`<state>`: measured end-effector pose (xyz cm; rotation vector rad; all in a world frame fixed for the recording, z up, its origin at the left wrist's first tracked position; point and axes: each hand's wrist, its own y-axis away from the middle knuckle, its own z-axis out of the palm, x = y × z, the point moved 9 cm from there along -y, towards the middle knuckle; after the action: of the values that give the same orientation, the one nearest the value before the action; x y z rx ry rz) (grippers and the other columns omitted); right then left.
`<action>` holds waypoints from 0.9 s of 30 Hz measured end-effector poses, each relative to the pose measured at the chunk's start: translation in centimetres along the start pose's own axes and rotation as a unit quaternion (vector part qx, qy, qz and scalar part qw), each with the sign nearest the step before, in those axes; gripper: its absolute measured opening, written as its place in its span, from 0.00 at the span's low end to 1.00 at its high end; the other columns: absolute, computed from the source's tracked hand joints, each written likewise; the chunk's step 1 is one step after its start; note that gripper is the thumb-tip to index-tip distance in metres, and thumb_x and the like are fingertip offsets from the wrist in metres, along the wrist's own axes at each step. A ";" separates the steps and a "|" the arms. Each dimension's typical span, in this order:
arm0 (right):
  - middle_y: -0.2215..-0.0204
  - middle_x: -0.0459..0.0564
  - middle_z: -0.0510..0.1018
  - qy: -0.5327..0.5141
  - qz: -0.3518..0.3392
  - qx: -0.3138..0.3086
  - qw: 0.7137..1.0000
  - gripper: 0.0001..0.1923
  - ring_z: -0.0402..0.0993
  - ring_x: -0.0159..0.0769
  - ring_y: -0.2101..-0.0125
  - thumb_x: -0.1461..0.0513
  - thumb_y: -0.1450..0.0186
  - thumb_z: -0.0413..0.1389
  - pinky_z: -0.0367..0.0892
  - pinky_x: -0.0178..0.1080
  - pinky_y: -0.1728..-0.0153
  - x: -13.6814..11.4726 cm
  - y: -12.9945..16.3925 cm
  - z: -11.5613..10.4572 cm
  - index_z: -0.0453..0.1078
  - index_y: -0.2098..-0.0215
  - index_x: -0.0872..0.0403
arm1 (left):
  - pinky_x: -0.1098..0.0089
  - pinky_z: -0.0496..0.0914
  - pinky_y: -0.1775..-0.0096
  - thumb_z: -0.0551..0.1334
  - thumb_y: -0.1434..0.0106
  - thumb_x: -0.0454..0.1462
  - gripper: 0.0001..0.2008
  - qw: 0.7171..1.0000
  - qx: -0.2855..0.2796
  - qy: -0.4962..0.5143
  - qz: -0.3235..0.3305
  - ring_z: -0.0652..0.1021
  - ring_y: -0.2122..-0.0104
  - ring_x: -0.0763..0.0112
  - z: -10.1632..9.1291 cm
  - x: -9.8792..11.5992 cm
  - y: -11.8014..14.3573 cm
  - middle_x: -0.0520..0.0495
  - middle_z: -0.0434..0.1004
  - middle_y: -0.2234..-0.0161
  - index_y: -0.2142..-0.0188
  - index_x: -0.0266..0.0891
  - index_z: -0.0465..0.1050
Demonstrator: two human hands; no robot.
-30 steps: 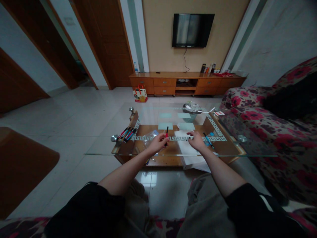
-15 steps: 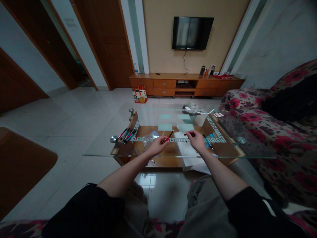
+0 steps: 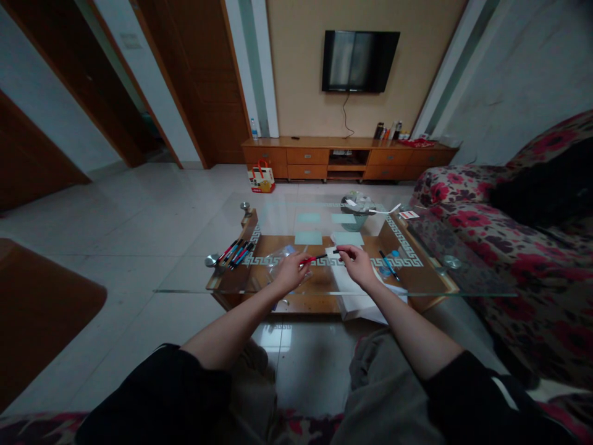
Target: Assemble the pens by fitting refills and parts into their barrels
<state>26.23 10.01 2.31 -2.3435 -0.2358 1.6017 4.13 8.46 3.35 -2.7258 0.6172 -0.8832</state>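
At left, a bunch of pens [image 3: 237,253] on the glass table [image 3: 185,275] might roll if nudged. The left hand [image 3: 291,272] pinches a red-and-black pen [image 3: 317,257], pointing rightward from its fingertips; a loose grip could let it swivel. Facing its dark end, the right hand [image 3: 356,264] pinches a small black piece [image 3: 336,251], easily dropped, being tiny.

Blk sleeves [image 3: 160,383] to approx. elbow, wht stripe [image 3: 506,393] on R one; loose grey-brn trousers [image 3: 393,383].
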 end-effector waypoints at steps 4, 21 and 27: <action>0.63 0.52 0.81 0.013 -0.010 -0.008 1.000 0.14 0.77 0.38 0.66 0.57 0.35 0.55 0.72 0.41 0.61 -0.3 0.1 0.3 0.76 0.55 0.54 | 0.69 0.67 0.60 0.59 0.34 0.37 0.12 1.000 0.000 -0.003 0.002 0.75 0.64 0.66 0.0 0.1 0.0 0.46 0.77 0.62 0.54 0.44 0.79; 0.60 0.52 0.81 -0.003 -0.020 -0.044 0.999 0.14 0.78 0.39 0.64 0.56 0.34 0.55 0.74 0.39 0.64 0.5 0.3 1.5 0.75 0.54 0.53 | 0.69 0.67 0.59 0.59 0.34 0.36 0.12 1.000 0.009 0.008 0.025 0.75 0.62 0.66 0.1 0.2 0.0 0.46 0.77 0.62 0.54 0.43 0.79; 0.60 0.53 0.81 -0.012 -0.022 -0.051 0.998 0.14 0.77 0.38 0.66 0.56 0.34 0.54 0.74 0.39 0.65 0.2 0.4 1.6 0.75 0.54 0.53 | 0.69 0.67 0.59 0.59 0.34 0.36 0.12 1.000 0.007 0.006 0.018 0.75 0.63 0.67 -0.1 0.2 0.0 0.46 0.76 0.62 0.54 0.44 0.79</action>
<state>24.82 9.95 1.51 -2.3779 -0.3792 1.6327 4.22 8.36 3.53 -2.6899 0.6564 -0.8933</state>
